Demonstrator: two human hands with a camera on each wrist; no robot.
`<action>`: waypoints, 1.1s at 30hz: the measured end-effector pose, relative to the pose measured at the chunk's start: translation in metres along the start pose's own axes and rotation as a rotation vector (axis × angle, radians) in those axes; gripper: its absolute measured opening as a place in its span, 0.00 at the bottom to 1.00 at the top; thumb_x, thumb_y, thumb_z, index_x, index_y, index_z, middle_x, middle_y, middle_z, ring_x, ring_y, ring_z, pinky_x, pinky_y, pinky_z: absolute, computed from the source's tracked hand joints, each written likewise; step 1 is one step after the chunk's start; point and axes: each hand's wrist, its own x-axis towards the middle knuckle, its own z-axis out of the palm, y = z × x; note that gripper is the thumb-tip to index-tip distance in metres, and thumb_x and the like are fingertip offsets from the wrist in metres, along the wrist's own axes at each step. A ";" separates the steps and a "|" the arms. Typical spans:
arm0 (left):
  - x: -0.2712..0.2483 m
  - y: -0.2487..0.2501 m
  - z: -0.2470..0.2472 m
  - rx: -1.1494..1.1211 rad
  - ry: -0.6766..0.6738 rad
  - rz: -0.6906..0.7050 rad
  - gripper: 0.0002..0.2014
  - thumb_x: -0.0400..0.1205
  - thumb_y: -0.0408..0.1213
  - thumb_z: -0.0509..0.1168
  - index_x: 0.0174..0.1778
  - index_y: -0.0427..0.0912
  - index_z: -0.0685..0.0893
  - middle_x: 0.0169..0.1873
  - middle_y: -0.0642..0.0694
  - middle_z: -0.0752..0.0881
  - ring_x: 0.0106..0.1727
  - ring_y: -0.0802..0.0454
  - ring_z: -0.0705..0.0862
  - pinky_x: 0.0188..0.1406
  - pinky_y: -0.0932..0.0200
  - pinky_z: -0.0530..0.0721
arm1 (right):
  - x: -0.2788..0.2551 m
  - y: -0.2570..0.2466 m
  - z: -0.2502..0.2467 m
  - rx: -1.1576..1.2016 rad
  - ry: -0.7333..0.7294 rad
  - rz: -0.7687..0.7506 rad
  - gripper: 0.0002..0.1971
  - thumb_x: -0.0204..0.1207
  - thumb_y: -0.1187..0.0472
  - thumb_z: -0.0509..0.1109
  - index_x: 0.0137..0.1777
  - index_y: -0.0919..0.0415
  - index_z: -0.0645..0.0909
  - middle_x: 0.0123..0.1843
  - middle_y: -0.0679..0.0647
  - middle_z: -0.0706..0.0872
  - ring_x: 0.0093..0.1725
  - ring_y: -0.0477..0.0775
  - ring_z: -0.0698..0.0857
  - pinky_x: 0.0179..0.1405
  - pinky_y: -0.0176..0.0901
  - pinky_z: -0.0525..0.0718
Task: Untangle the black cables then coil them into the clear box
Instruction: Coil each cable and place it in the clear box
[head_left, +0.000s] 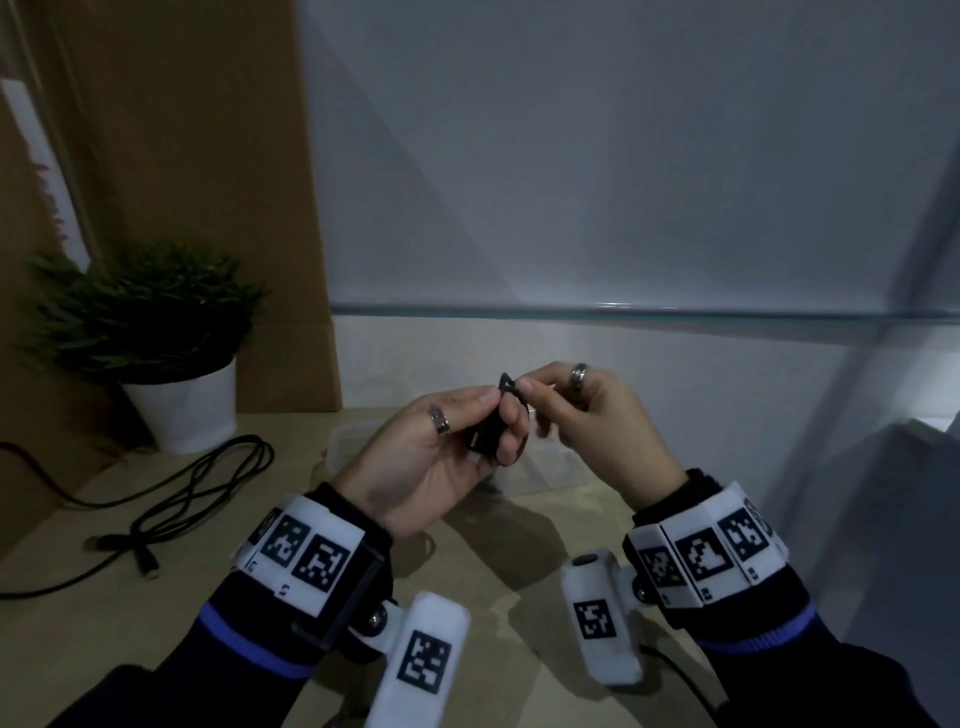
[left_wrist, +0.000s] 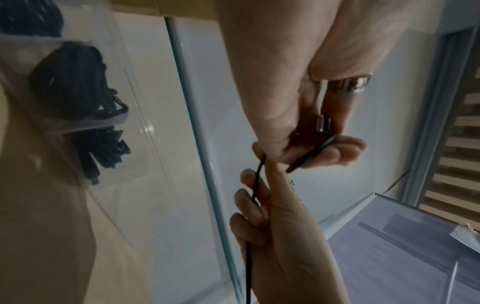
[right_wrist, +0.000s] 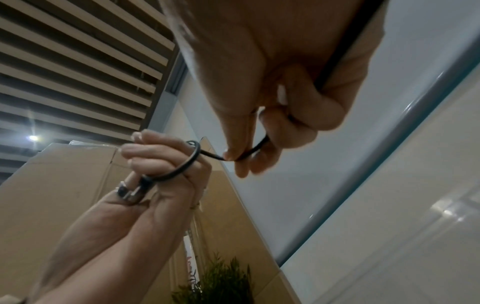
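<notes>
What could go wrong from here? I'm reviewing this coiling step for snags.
The loop around the left hand is small, so the black cable may kink near its plug. The right hand only pinches the cable with its fingertips, so it might slip and the coil spring open. The clear box already holds coiled cables, and another cable lies loose on the table, so a trailing end could snag.

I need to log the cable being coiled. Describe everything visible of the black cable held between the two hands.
The black cable is thin, round and smooth, rubbery-looking, with a metal-tipped plug at one end. The left hand holds that plug end with a small loop over its fingers; the right hand pinches the next stretch. The rest trails down past the right palm, out of view.
</notes>
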 end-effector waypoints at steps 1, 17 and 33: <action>0.001 0.000 -0.001 -0.029 0.018 0.013 0.13 0.78 0.35 0.61 0.29 0.40 0.86 0.31 0.46 0.82 0.30 0.57 0.80 0.33 0.69 0.82 | -0.001 -0.001 0.001 -0.003 -0.052 0.020 0.06 0.78 0.59 0.68 0.42 0.57 0.87 0.25 0.47 0.82 0.21 0.39 0.75 0.26 0.28 0.69; 0.016 -0.006 -0.042 0.732 0.490 0.225 0.08 0.82 0.33 0.63 0.45 0.40 0.88 0.38 0.50 0.91 0.43 0.60 0.89 0.48 0.67 0.81 | -0.008 -0.013 -0.003 -0.284 -0.057 -0.289 0.08 0.76 0.51 0.70 0.45 0.51 0.89 0.42 0.44 0.91 0.42 0.39 0.87 0.43 0.32 0.81; 0.011 -0.005 -0.006 0.076 0.282 0.196 0.18 0.82 0.38 0.55 0.38 0.32 0.87 0.34 0.40 0.90 0.36 0.52 0.89 0.35 0.66 0.86 | -0.006 -0.002 0.002 -0.349 -0.513 0.052 0.14 0.83 0.55 0.62 0.34 0.45 0.76 0.22 0.41 0.75 0.25 0.32 0.75 0.30 0.30 0.67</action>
